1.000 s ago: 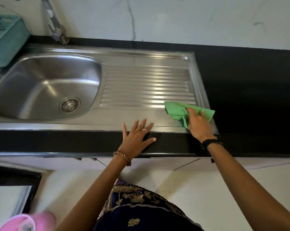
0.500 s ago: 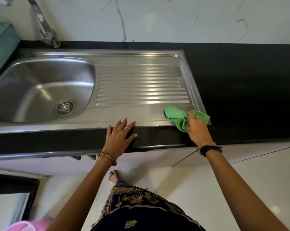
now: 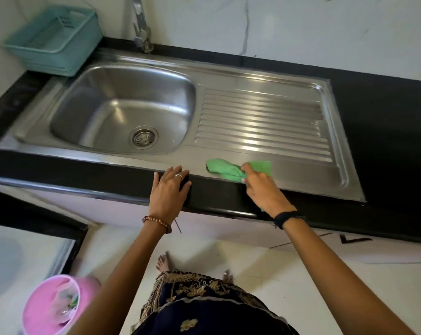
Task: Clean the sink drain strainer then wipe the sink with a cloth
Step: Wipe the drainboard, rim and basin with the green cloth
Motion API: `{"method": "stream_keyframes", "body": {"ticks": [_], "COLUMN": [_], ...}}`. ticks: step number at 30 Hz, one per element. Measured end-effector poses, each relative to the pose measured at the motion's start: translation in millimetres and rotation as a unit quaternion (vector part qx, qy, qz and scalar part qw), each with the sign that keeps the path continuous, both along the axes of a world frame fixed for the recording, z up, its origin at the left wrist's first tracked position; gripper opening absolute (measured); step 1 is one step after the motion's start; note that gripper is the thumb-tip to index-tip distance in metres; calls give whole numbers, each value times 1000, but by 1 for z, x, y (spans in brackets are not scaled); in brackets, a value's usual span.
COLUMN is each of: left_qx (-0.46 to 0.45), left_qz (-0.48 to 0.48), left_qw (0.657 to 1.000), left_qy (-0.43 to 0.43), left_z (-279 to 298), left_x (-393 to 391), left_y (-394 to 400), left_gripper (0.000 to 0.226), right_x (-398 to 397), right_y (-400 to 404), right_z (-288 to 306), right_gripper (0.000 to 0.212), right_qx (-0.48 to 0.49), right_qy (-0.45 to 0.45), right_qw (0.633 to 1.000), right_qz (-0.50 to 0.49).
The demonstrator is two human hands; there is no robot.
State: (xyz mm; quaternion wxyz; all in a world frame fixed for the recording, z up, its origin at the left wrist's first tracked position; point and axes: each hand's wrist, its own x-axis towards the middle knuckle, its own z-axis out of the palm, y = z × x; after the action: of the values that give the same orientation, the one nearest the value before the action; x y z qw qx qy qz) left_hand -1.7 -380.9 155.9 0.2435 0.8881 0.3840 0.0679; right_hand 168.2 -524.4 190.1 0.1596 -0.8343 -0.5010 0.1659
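Note:
A stainless steel sink [image 3: 122, 110] with a ribbed drainboard [image 3: 260, 122] is set in a black counter. The round drain strainer [image 3: 144, 137] sits in the bottom of the basin. My right hand [image 3: 262, 189] grips a crumpled green cloth [image 3: 225, 169] and holds it against the flat front rim of the sink, below the drainboard. My left hand [image 3: 169, 189] rests flat with spread fingers on the counter's front edge, just left of the cloth.
A teal plastic basket [image 3: 54, 39] stands on the counter at the back left. The tap [image 3: 141, 27] rises behind the basin. A pink bucket [image 3: 52, 305] stands on the floor at lower left. The black counter [image 3: 386, 131] stretches to the right.
My right hand has slid the green cloth leftward along the sink's front rim, away from the right corner. My left hand stays on the counter edge. The camera view has swung round.

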Motion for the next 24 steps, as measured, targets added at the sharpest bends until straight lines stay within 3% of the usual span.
{"method": "stream_keyframes", "body": {"ticks": [5, 11, 15, 17, 20, 24], "left_qx": [4, 2, -10, -11, -10, -12], "left_qz": [20, 21, -8, -35, -65, -72], "left_qw": [1000, 1000, 1000, 999, 997, 997], "left_qy": [-11, -12, 11, 27, 30, 39], "left_z": [3, 10, 11, 8, 7, 11], "left_x": [-36, -68, -82, -88, -96, -96], "left_y": [43, 104, 136, 146, 156, 163], "left_gripper": [38, 34, 36, 38, 41, 40], "right_x": [-39, -57, -19, -4, 1, 2], "right_y": [73, 132, 129, 120, 111, 116], "right_z": [-6, -5, 1, -6, -24, -33], "right_gripper": [31, 35, 47, 49, 57, 68], "right_qx": [17, 49, 70, -6, -154, -166], "right_qy": [24, 165, 89, 32, -26, -61], "right_qw": [998, 984, 993, 997, 976, 970], "right_qz": [57, 46, 23, 63, 152, 165]}}
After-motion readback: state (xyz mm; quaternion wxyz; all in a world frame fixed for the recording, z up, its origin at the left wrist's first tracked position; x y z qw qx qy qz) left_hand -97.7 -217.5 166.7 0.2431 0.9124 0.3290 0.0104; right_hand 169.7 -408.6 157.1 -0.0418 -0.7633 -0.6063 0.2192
